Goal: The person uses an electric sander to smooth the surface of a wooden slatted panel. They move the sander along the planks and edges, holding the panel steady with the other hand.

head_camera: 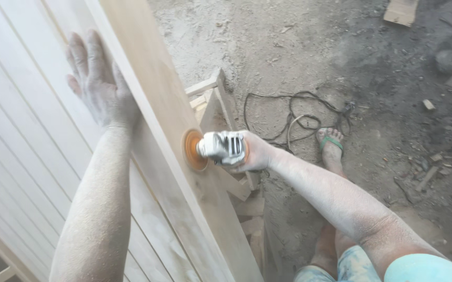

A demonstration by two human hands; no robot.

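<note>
So starting at the far left there's a big pale wooden door panel (pixel 22 156) with long grooved boards running diagonally through the shot, standing on its edge. The left hand (pixel 98 83) is laid flat on the face of it near the top, palm down, fingers straight and just slightly spread, not clamped on anything, simply pressing against the wood. That whole forearm is caked in fine sawdust. Next over is the thick side edge of the door (pixel 158 109), a plain tan strip, and that's where the action is: the orange sanding disc (pixel 193 150) sits right against that edge, about halfway down the frame. The disc belongs to a grey angle grinder (pixel 222 148), and the right hand (pixel 254 152) is wrapped tight round the back of its body, fingers closed on the housing, arm reaching in from the lower right and just as dusty. Behind the grinder some light wooden frame pieces (pixel 210 94) prop things up off the ground. Further right it's bare dirt floor with a tangled black power cord (pixel 294 112), a foot in a green-strapped sandal (pixel 331 143) just beside it, and wood scraps (pixel 428 104) scattered toward the right side.
</note>
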